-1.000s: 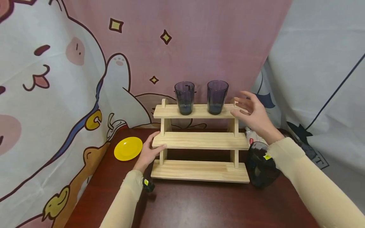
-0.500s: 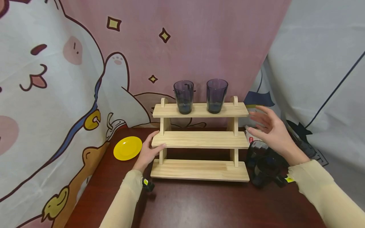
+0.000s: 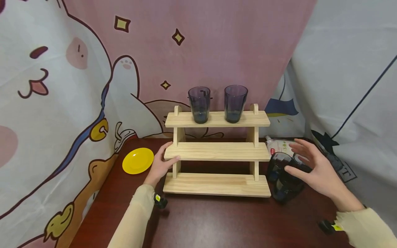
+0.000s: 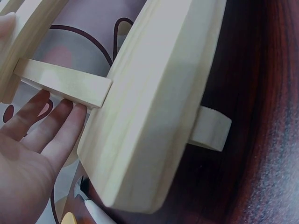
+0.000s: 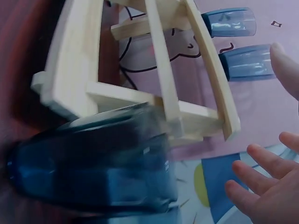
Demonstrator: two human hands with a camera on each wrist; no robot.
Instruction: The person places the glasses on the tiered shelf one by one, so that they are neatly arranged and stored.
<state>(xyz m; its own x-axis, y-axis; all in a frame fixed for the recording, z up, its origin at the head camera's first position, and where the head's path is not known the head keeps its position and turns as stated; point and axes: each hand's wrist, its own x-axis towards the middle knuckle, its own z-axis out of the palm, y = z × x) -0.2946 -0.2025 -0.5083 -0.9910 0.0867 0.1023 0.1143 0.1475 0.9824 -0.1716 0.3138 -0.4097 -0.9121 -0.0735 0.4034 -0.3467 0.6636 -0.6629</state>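
A three-tier wooden shelf (image 3: 217, 151) stands on the table. My left hand (image 3: 159, 167) holds its left end at the middle tier, thumb over the front edge; in the left wrist view the fingertips touch the upright (image 4: 63, 84). Two purple-tinted glasses, a left one (image 3: 199, 106) and a right one (image 3: 235, 105), stand upright on the top tier. My right hand (image 3: 319, 172) is held in the air with nothing in it, fingers spread and slightly bent, beside dark glasses (image 3: 282, 187) at the shelf's right end. One large dark glass (image 5: 103, 163) fills the lower right wrist view.
A yellow plate (image 3: 138, 161) lies left of the shelf. Behind the dark glasses lies a white pouch (image 3: 277, 144) with red print. A white-handled item (image 4: 98, 212) shows low in the left wrist view. Printed cloth (image 3: 232, 41) hangs close behind the table.
My right hand has moved from beside the top tier down and right, over toward the dark glasses, staying empty. The left hand keeps its place on the shelf.
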